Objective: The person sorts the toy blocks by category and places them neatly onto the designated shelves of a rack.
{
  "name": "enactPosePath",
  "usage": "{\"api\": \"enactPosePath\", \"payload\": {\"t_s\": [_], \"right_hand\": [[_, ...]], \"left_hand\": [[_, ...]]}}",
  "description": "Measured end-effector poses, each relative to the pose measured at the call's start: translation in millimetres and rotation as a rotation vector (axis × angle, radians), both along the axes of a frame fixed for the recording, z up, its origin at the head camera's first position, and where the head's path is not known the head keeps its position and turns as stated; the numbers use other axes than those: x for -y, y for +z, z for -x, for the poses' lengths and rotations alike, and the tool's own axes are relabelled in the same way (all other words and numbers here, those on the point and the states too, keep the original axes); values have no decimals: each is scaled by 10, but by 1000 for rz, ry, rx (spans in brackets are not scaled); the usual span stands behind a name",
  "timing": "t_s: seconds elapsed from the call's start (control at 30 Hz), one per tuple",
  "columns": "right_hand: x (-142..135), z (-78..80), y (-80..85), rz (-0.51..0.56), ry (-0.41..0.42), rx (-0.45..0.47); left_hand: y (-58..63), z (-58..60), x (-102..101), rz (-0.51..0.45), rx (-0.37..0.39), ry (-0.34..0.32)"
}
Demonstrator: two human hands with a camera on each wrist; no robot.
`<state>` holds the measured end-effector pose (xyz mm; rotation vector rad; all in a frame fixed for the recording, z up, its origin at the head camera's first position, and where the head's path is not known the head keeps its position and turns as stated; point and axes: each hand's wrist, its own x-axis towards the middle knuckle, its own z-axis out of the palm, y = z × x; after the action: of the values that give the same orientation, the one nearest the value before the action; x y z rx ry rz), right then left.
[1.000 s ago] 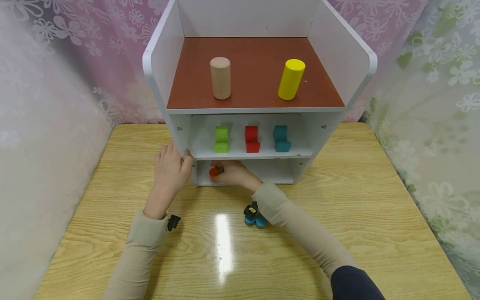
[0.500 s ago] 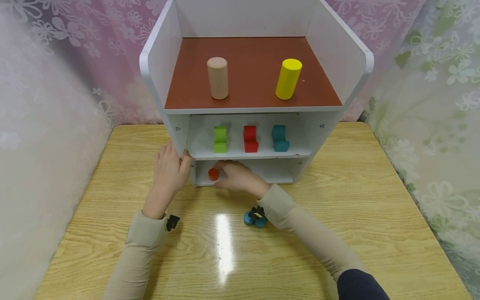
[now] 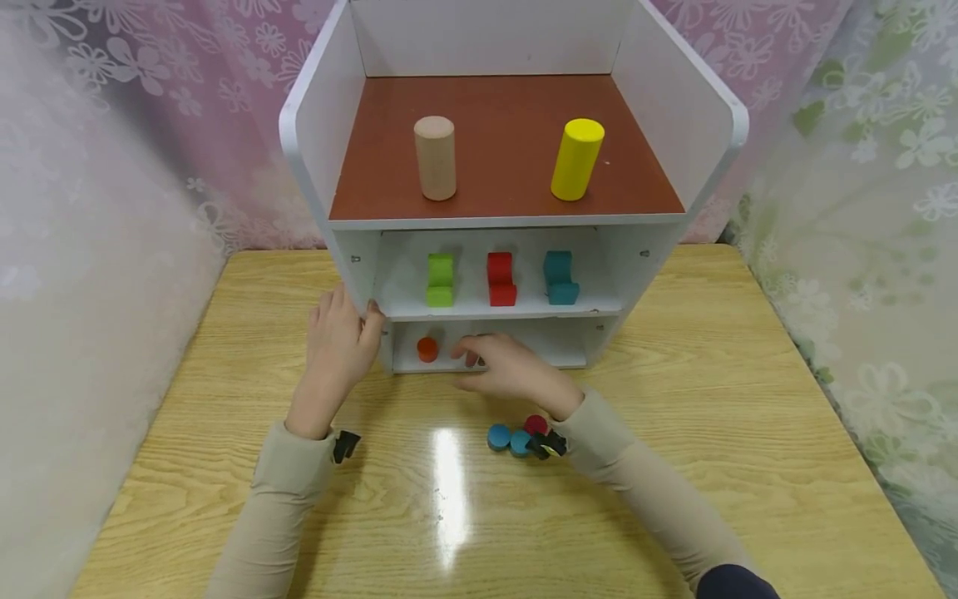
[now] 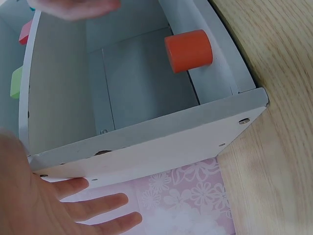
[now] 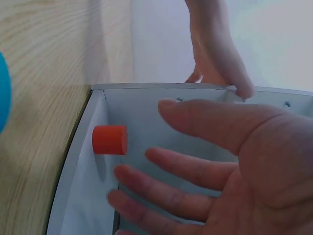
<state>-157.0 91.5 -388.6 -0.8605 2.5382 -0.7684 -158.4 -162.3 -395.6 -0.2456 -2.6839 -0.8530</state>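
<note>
An orange-red cylinder block (image 3: 427, 349) stands at the left end of the bottom shelf (image 3: 557, 359). My right hand (image 3: 509, 366) is just to its right, apart from it, with thumb and fingers spread and nothing between them. In the right wrist view those fingers (image 5: 166, 200) are loosely extended near the orange-red cylinder block (image 5: 109, 140). My left hand (image 3: 337, 358) rests against the left side panel of the white shelf unit, its thumb at the front edge. The left wrist view shows its fingers (image 4: 105, 205) straight along the panel's outer face.
On the middle shelf stand green (image 3: 441, 280), red (image 3: 501, 279) and teal (image 3: 560, 278) curved blocks. A plain wooden cylinder (image 3: 436, 158) and a yellow cylinder (image 3: 577, 160) stand on the brown top. Blue discs (image 3: 499, 437) and a dark red one (image 3: 535, 424) lie on the table by the right wrist.
My right hand has let go of the orange-red cylinder block and drawn back to the right. The dark red disc has come into sight. My left hand stays put.
</note>
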Motion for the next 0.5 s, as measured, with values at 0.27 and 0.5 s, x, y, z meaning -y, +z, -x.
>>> {"api": "enactPosePath", "payload": {"t_s": [0.27, 0.5], "right_hand": [[-202, -212, -22, 40, -48, -19], [-311, -389, -109, 25, -42, -5]], "left_hand": [[2, -8, -6, 5, -2, 2], [10, -11, -12, 4, -11, 12]]}}
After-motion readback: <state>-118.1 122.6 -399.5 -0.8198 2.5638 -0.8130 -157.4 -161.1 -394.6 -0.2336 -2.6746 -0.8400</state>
